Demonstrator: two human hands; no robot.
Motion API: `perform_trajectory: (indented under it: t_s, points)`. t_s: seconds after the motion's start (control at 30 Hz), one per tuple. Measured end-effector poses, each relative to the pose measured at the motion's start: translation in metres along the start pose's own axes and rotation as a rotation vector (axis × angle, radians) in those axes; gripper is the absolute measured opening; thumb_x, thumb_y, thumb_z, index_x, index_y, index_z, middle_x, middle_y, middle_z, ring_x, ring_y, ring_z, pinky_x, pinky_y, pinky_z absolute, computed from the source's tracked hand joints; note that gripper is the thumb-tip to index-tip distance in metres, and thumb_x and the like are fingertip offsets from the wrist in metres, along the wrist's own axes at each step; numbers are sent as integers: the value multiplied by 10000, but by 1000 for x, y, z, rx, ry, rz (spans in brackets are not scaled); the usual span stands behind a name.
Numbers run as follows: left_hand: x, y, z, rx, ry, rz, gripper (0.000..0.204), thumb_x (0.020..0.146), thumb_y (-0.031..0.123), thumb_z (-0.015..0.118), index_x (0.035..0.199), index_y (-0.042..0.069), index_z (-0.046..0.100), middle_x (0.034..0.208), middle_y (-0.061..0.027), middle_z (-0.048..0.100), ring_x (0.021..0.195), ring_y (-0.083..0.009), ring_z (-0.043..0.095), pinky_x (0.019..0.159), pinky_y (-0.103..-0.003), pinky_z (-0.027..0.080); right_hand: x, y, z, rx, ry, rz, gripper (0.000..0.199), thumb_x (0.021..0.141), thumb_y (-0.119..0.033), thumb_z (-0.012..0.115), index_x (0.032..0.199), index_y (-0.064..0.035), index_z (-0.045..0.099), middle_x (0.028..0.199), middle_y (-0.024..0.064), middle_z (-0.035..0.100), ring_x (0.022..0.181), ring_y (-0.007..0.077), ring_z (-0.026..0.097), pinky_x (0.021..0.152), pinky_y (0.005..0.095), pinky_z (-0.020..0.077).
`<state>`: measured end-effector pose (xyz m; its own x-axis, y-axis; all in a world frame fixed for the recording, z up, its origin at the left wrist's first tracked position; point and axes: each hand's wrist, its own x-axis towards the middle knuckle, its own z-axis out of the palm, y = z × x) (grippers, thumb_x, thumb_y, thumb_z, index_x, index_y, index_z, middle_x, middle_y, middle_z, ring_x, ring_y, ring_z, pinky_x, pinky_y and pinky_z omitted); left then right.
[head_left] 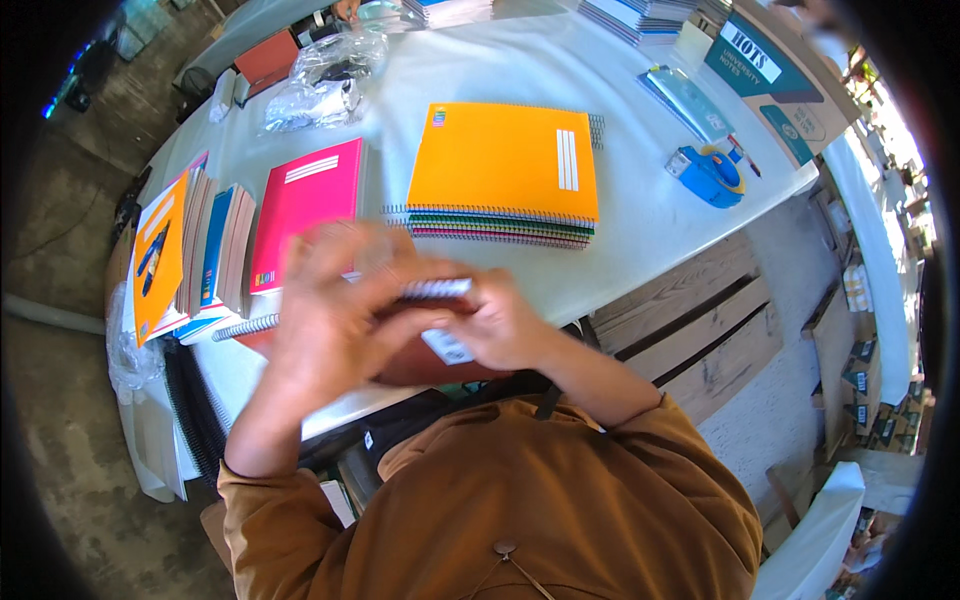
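Both hands grip a reddish spiral notebook (430,350) at the near counter (640,230) edge. Left hand (335,305), blurred, wraps its left side; right hand (500,325) pinches the coil end. Judged best: steady the cover firmly, fingers clear of the coil. Beyond the hands lies an orange notebook stack (503,175)

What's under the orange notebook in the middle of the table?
Under the orange spiral notebook lies a stack of more spiral notebooks; only their coloured edges show, their covers are hidden.
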<state>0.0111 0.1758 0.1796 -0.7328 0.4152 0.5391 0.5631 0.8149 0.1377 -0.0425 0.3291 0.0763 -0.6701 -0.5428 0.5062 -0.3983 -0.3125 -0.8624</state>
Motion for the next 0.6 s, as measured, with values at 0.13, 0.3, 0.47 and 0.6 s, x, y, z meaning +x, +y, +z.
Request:
perform_trajectory:
  t_s: [0.13, 0.3, 0.47, 0.6]
  points:
    - [13, -52, -48, 511, 477, -118, 845, 514, 293, 846, 1219, 27, 464, 1033, -124, 583, 979, -301, 545, 883, -412, 398, 37, -48, -67, 180, 429, -270, 370, 801, 6, 606, 1159, -6, 511, 1046, 115, 610, 859, 174, 620, 759, 307, 526]
    - [33, -53, 38, -854, 648, -701, 759, 746, 418, 708, 1260, -47, 399, 1147, -177, 536, 1092, -204, 481, 946, -335, 359, 87, -35, -81, 756, 539, -300, 429, 908, -220, 503, 1287, -41, 408, 1307, 89, 462, 1207, 249, 426, 1030, 410, 319]
    - [99, -59, 74, -909, 1101, -250, 274, 825, 78, 647, 1023, -9, 477, 969, -78, 572, 860, -136, 549, 805, -264, 433, 61, 34, -124, -28, 1042, 77, 779, 895, -521, 432, 1406, -1, 157, 1445, 161, 226, 1328, 255, 242, 1079, 371, 207]
    - [83, -62, 142, -14, 786, 93, 160, 707, -15, 651, 824, 47, 561, 830, -102, 620, 719, -242, 594, 707, -313, 455, -6, 80, -159, -130, 1101, 145, 803, 913, -563, 318, 1401, 43, 117, 1432, 229, 204, 1329, 279, 228, 1076, 362, 205]
